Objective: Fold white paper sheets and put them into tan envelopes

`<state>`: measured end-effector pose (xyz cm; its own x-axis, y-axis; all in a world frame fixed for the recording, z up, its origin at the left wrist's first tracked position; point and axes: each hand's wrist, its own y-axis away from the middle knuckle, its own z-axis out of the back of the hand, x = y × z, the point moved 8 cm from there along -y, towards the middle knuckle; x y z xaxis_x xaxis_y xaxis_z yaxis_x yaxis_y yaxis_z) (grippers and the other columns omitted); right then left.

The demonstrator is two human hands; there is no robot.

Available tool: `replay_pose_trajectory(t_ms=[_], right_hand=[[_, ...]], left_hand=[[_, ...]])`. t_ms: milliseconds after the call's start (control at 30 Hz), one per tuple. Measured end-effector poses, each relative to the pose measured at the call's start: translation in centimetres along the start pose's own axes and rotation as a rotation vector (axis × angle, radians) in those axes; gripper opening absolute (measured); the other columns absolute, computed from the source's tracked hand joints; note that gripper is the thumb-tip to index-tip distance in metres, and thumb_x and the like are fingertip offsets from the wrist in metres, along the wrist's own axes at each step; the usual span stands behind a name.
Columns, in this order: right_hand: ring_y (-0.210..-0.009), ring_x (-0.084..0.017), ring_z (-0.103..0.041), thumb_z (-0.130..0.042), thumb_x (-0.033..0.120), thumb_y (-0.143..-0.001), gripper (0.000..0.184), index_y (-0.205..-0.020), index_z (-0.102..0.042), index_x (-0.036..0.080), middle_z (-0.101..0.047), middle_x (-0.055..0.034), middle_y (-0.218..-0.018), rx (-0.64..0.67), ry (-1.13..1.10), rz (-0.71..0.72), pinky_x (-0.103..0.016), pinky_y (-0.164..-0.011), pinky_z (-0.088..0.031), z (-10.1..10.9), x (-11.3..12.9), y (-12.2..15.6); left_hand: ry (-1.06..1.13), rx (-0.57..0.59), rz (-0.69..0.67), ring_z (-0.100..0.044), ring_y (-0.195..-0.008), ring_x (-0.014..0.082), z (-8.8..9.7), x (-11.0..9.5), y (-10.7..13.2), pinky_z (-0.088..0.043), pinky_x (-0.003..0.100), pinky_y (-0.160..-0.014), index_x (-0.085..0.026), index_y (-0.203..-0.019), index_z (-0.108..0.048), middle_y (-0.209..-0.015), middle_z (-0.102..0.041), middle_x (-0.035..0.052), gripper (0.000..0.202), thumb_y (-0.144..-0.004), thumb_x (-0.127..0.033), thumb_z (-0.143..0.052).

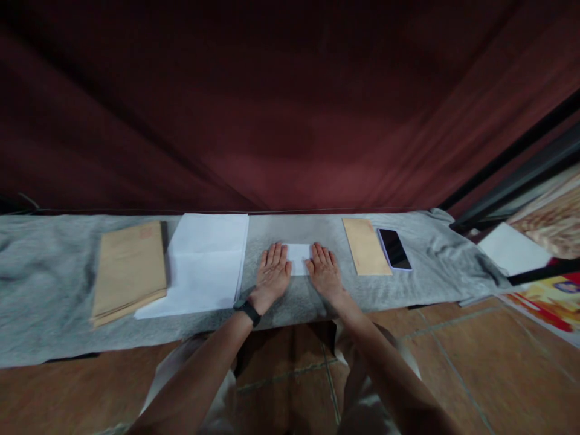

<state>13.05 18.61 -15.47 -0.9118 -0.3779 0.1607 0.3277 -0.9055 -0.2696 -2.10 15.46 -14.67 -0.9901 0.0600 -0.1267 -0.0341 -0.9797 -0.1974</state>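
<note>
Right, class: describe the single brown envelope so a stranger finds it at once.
Find the long grey cloth below the dark red curtain. Right of the right hand lies one brown envelope, beside a black phone. The other brown envelopes are stacked far left.

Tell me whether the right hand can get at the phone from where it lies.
Probably yes. The right hand rests flat on the edge of the folded paper, holding nothing; only a flat brown envelope lies between it and the phone.
</note>
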Motion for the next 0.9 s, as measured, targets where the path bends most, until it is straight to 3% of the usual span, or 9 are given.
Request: replay_pose_trajectory(t_ms=[233,400,667,900], right_hand=[[-0.148,-0.030,-0.040,-0.031,0.039,-0.109,0.057,-0.157,-0.041,0.009,-0.038,-0.0148,-0.163,0.016,0.023,-0.015,-0.047,-0.121,-0.027,0.1,-1.2,0.2],[-0.149,-0.029,-0.038,-0.030,0.038,-0.109,0.057,-0.158,-0.039,0.011,-0.037,-0.0139,-0.164,0.052,0.021,-0.030,-0.046,-0.122,-0.025,-0.2,-1.9,0.2],[-0.149,-0.029,-0.038,-0.034,0.038,-0.108,0.056,-0.156,-0.041,0.011,-0.038,-0.0148,-0.163,0.073,0.000,-0.043,-0.047,-0.122,-0.026,0.1,-2.0,0.1],[-0.151,-0.032,-0.036,-0.033,0.037,-0.107,0.059,-0.156,-0.039,0.005,-0.038,-0.0185,-0.163,0.075,-0.029,-0.054,-0.052,-0.122,-0.028,0.8,-1.9,-0.2]], left_hand=[[-0.026,0.083,0.055,-0.025,-0.156,0.0265,0.6,0.0,0.0,-0.017,0.049,-0.128,-0.009,-0.158,-0.035,-0.166,-0.033,0.0141,0.059,-0.105,-0.032,-0.027],[-0.036,0.033,0.063,-0.024,-0.156,0.0287,1.2,0.3,0.0,-0.015,0.049,-0.129,-0.003,-0.156,-0.035,-0.165,-0.033,0.0178,0.059,-0.104,-0.030,-0.028],[0.064,-0.017,-0.173,-0.023,-0.157,0.0229,1.0,-3.2,0.6,-0.022,0.041,-0.129,-0.007,-0.158,-0.033,-0.166,-0.033,0.0136,0.059,-0.104,-0.030,-0.033],[0.062,0.028,-0.190,-0.022,-0.157,0.0245,-0.3,-3.8,1.2,-0.022,0.043,-0.129,-0.007,-0.157,-0.034,-0.166,-0.033,0.0152,0.060,-0.105,-0.036,-0.034]])
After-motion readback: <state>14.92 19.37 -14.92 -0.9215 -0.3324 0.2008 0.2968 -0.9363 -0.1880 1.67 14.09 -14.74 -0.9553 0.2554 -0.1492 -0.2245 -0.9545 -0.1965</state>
